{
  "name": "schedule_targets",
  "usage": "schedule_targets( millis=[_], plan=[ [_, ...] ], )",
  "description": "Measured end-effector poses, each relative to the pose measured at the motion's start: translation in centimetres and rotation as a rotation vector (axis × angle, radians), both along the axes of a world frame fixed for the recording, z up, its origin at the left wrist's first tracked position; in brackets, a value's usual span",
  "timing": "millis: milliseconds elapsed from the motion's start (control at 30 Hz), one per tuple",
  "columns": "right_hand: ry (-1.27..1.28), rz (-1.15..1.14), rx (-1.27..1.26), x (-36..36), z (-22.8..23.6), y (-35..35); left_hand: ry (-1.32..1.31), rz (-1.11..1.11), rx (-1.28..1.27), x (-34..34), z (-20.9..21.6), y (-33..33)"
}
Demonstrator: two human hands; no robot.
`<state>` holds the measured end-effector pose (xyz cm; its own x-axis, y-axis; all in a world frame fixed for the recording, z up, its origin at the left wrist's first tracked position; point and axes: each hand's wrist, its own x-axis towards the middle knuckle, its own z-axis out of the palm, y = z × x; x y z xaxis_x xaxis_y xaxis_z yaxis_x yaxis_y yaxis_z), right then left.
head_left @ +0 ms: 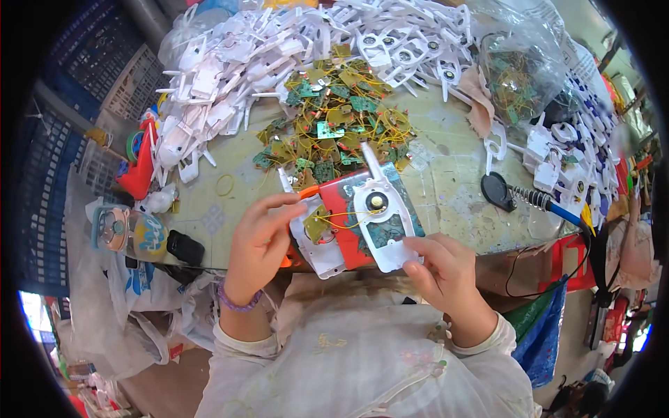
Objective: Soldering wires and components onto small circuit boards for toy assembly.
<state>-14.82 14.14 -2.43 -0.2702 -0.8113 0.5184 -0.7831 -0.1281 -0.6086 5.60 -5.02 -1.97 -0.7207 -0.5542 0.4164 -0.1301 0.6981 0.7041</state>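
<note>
A white plastic housing half (380, 245) with a round speaker (376, 203) lies tilted over a red and dark patterned pad (340, 233). My right hand (449, 272) pinches its lower right corner between thumb and fingers. Thin yellow wires join it to a small circuit board (318, 223), which rests on a second white housing half (325, 258) to its left. My left hand (259, 244) is beside that second half, fingers stretched toward its upper edge, apparently holding nothing. An orange piece (309, 191) shows near the left fingertips; its kind is unclear.
A heap of circuit boards with yellow wires (341, 118) lies ahead, white plastic housings (209, 90) piled behind. A soldering iron (557, 209) rests in its coiled holder at right. A clear jar (122, 231) and black box (185, 247) stand left, near a rubber band (224, 185).
</note>
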Motion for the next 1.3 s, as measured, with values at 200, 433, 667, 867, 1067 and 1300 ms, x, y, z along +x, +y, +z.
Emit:
schedule_targets(
  millis=[200,433,667,867,1067,1300],
  plan=[
    [-0.069,-0.092,-0.005,1.4,0.7,-0.5,0.016,-0.051,-0.191,-0.6,-0.3,0.1],
    [-0.191,-0.172,-0.204,2.6,1.0,-3.4,0.026,-0.037,-0.495,-0.4,0.1,-0.8],
    [0.499,0.108,-0.456,4.1,0.7,-6.9,-0.058,0.033,-0.482,0.2,-1.0,-1.8],
    [0.614,0.317,-0.338,7.0,0.6,-7.0,0.014,0.136,-0.245,1.0,-2.7,-2.4],
    [0.692,0.344,-0.266,8.7,-0.3,-7.3,0.079,0.294,0.548,0.3,-4.0,-5.0],
    [0.677,0.375,-0.157,8.1,-0.8,-6.4,0.149,-0.085,1.157,-0.9,-2.5,-5.9]
  ],
)
